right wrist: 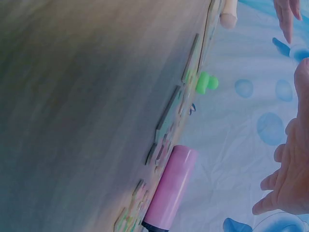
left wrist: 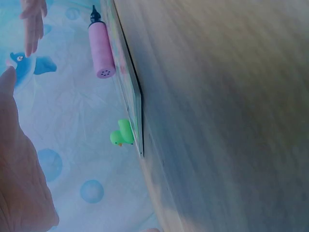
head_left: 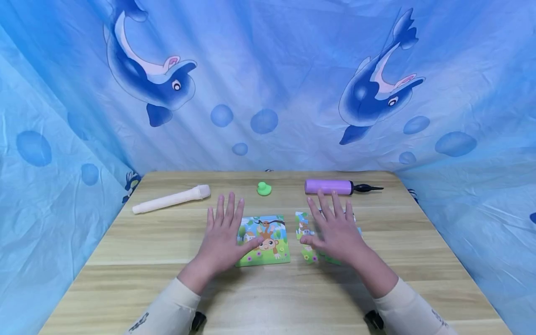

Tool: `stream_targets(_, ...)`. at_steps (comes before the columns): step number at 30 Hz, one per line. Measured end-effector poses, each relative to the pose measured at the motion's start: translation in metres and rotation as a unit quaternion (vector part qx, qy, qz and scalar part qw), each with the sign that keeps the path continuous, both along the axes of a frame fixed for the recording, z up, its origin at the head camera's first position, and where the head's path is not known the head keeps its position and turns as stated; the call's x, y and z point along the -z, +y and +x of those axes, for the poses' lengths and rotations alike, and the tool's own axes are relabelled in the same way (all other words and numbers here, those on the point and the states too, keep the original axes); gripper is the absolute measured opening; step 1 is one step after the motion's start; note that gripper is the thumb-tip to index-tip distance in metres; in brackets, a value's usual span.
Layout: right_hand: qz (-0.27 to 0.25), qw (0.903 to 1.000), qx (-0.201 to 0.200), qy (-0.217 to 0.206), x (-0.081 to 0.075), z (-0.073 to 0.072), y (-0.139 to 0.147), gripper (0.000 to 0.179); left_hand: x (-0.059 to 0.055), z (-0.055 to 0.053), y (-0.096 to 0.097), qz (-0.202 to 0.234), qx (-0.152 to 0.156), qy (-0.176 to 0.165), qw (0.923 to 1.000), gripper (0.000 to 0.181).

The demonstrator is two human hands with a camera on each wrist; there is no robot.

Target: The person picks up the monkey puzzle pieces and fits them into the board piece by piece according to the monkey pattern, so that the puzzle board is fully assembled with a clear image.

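My left grip (head_left: 223,239) and right grip (head_left: 338,235): spread, empty, above monkey jigsaw (head_left: 274,251) and loose jigsaw pieces (head_left: 310,255). I'd pinch pieces by edges.

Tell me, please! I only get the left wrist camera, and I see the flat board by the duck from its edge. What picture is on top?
Observer: The board shows a monkey hanging upside down.
Operator: Cool! Is anything lying next to it that I can't see?
Observer: Yes, loose puzzle pieces lie to the board's right in the head view, below the right hand.
Operator: I see that hand from the side. Are its fingers squished together?
Observer: No, the head view shows them spread apart.
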State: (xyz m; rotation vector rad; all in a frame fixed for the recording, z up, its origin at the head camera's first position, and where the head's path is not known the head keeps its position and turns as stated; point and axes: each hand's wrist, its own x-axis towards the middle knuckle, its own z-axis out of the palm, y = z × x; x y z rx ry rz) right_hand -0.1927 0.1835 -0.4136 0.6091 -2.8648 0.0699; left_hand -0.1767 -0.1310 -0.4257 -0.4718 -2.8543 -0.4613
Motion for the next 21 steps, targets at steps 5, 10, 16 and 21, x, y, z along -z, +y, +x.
stream_targets(5,-0.009,1.0000,-0.001,0.002,0.0021,0.0004,0.0019,0.100,0.0001,0.0007,0.0016,-0.007,0.006,-0.001,1.0000,0.106)
stream_targets(10,0.006,0.9999,0.010,-0.003,0.0010,0.0001,0.0049,0.102,0.0022,0.0014,0.0015,-0.012,0.007,-0.001,0.9999,0.106)
stream_targets(16,0.023,0.9996,0.018,0.003,-0.0017,0.0002,0.0071,0.104,0.0055,0.0012,0.0005,-0.022,0.008,0.003,0.9997,0.106)
stream_targets(21,0.015,0.9997,0.019,-0.003,-0.0034,-0.0019,0.0078,0.103,0.0060,0.0010,-0.0010,-0.028,0.011,-0.001,0.9995,0.107)
